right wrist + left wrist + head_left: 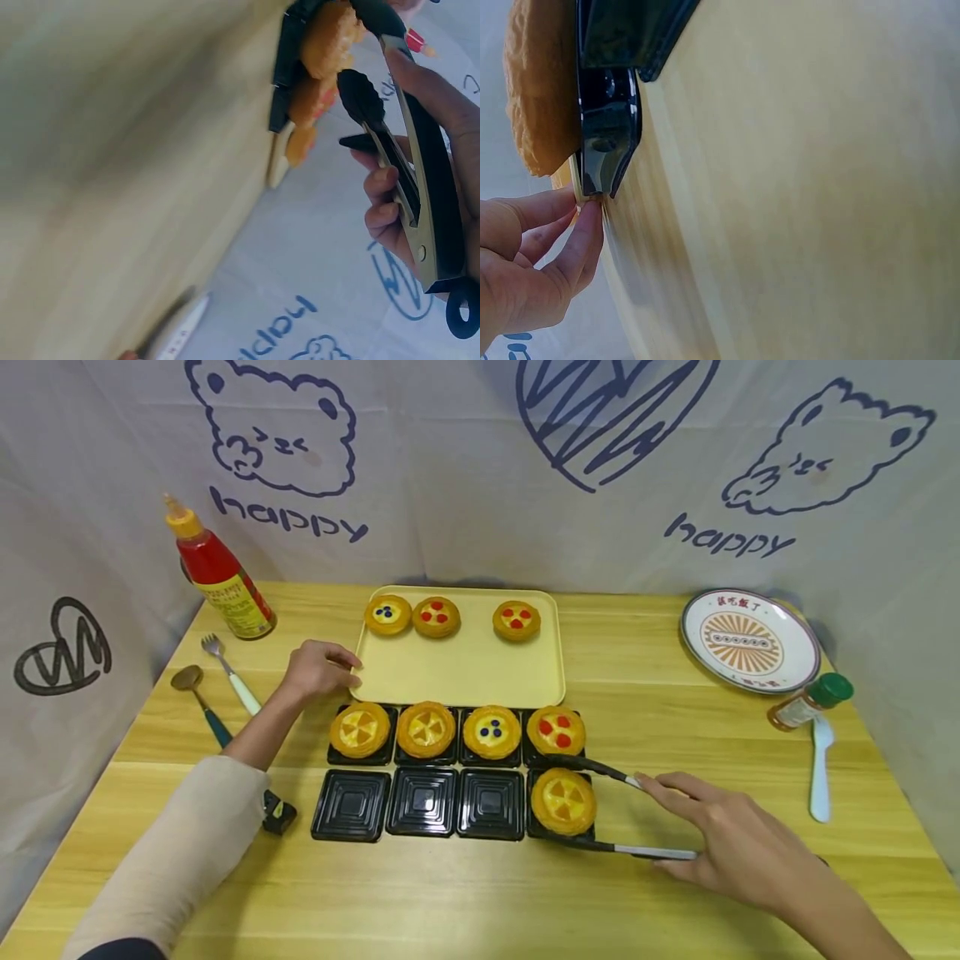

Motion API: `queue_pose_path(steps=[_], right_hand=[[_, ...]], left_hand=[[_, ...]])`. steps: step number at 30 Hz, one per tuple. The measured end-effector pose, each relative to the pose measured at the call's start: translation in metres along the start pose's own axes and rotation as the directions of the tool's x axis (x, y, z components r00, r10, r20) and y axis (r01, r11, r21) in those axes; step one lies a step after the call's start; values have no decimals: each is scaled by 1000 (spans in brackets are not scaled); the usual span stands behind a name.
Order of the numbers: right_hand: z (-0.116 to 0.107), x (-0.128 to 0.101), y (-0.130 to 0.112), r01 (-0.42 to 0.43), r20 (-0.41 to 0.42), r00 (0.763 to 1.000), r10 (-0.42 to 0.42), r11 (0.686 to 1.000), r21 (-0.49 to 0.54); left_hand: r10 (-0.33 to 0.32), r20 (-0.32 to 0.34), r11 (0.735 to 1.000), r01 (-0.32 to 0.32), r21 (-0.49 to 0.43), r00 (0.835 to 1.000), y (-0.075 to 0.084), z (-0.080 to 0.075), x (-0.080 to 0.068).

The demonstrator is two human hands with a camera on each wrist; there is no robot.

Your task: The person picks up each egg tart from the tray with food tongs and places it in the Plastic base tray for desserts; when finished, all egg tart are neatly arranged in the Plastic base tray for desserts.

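My left hand (318, 670) pinches the left rim of a yellow tray (457, 672) between thumb and fingers. Two tarts with red dots and one tart with blue dots (387, 615) lie along its far side. My right hand (738, 839) grips a pair of tongs (420, 165), metal with black tips. Spread apart, the tips lie on either side of a tart with orange wedges (564, 802) in the front-right black square tray. Behind it, a row of black trays carries several more tarts (491, 732). Three front black trays (422, 802) hold nothing.
On the left are a red sauce bottle (225, 578), a fork (234, 672) and a spoon (202, 703). A small black object (278, 814) lies by the left sleeve. To the right are a printed plate (738, 643), a green-capped jar (808, 703) and a pale blue utensil (820, 772).
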State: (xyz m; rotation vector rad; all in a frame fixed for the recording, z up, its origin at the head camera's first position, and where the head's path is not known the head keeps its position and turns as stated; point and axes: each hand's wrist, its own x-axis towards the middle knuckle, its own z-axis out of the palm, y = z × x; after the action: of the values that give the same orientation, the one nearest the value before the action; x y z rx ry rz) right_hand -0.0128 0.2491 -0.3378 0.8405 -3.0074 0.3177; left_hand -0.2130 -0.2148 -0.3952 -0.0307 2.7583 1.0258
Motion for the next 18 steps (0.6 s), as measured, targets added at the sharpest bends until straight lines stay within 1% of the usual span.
queue_pose_path(steps=[4, 7, 10, 14, 18], right_hand=[[-13, 13, -2, -50, 92, 995, 45, 998, 45], [-18, 33, 2, -62, 99, 994, 55, 996, 70], [-14, 63, 11, -73, 64, 996, 68, 994, 82], [-1, 108, 29, -149, 50, 988, 145, 985, 90], [11, 148, 45, -230, 54, 973, 225, 966, 117]], left_hand=[[2, 7, 1000, -2, -6, 1000, 0, 1, 1], [0, 8, 1000, 0, -1, 1000, -1, 0, 1], [-3, 4, 1000, 3, -1, 1000, -1, -2, 0], [3, 4, 1000, -3, -13, 1000, -2, -2, -1], [14, 1, 1000, -14, -21, 1000, -3, -1, 0]])
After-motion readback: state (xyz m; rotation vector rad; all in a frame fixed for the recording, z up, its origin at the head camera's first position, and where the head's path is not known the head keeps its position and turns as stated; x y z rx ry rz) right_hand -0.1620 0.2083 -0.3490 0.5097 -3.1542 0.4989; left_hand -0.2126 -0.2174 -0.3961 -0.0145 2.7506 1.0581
